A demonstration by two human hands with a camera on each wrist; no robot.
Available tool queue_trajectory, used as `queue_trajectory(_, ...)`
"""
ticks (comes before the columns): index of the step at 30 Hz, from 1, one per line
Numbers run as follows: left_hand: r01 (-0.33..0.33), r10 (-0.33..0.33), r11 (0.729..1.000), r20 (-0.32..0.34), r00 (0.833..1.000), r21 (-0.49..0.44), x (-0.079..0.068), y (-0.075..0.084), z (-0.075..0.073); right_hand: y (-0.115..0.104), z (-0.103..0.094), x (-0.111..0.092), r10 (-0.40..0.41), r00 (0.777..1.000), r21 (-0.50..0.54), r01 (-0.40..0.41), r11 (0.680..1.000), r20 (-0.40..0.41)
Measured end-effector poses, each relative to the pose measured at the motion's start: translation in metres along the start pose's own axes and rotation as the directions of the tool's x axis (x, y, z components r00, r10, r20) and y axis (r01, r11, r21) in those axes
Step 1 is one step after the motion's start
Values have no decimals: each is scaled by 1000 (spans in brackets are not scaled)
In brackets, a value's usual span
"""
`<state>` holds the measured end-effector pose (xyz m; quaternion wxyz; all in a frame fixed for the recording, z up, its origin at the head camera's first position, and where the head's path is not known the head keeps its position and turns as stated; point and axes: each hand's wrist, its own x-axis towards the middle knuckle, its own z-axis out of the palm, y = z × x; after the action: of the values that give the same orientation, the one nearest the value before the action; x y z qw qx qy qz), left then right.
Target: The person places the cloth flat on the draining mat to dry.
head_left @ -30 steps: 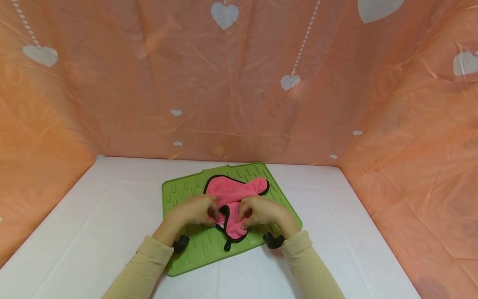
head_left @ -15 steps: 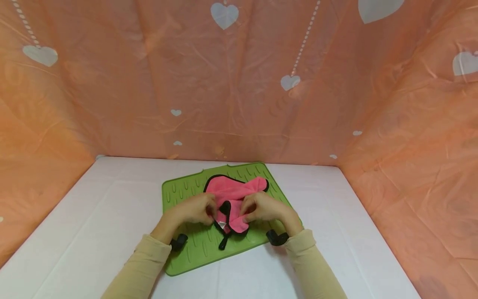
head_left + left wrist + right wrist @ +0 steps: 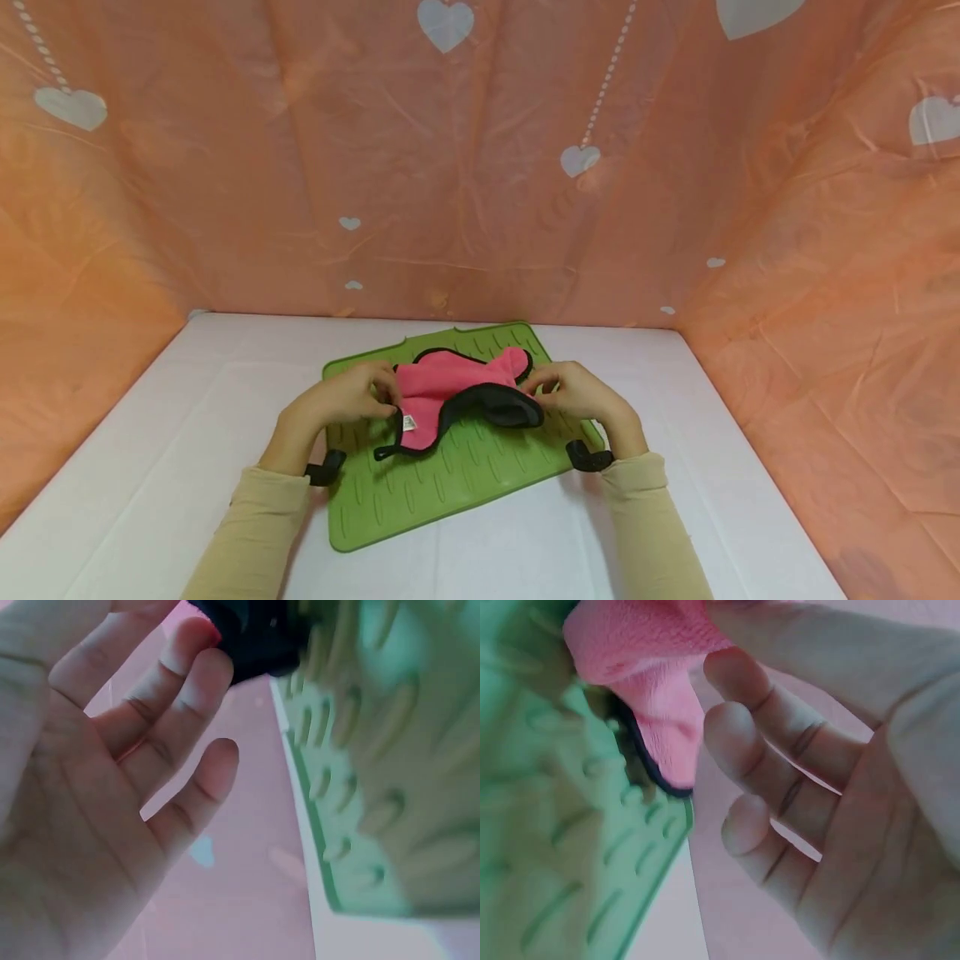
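Observation:
A pink cloth (image 3: 442, 379) with black edging, a dark underside, a small white label and a black hanging loop lies rumpled in the head view. My left hand (image 3: 348, 393) pinches its left edge near the label. On the other side my right hand (image 3: 573, 392) pinches the right edge, where a fold turns up and bares the dark underside. The left wrist view shows the black side of the cloth (image 3: 262, 637) at the fingertips. In the right wrist view the pink cloth (image 3: 649, 675) hangs from thumb and index finger, the other fingers loosely bent.
Beneath the cloth is a green ridged mat (image 3: 450, 483), set at an angle on the white table (image 3: 225, 400). Orange sheeting (image 3: 465, 183) with pale hearts rises behind and at both sides. Each wrist wears a black strap mount.
Both hands have moved apart, the left one leftward and the right one rightward. The cloth's near part is spread wider, its loop has shifted left, and its dark underside shows.

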<state>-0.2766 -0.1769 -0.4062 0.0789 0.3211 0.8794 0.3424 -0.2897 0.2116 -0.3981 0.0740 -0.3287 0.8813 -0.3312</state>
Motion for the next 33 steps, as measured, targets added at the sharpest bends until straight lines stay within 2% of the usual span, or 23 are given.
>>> queue_trajectory(4,35,-35,999,-7,999,32,-5,-6,-4,9,-4,-4,19,1000,-16,-19,1000,-10)
queue_trajectory(8,75,-77,996,54,996,50,-5,-12,2,15,-2,-5,73,997,-33,-72,997,30)
queue_trajectory(12,105,-108,994,109,988,30,-4,-16,6,20,1,-5,123,990,-26,-122,992,71)
queue_trajectory(17,102,-104,995,107,989,24,-4,-16,5,21,1,-5,151,987,-15,-150,989,61)
queue_trajectory(21,112,-112,994,93,989,9,-4,-12,4,19,0,-9,139,990,11,-139,990,33)
queue_trajectory(28,49,-50,998,30,998,25,-8,-2,14,13,-1,-24,159,983,42,-155,987,-96)
queue_trajectory(33,-14,10,993,31,999,115,-19,4,23,11,7,-34,150,982,43,-146,988,-112)
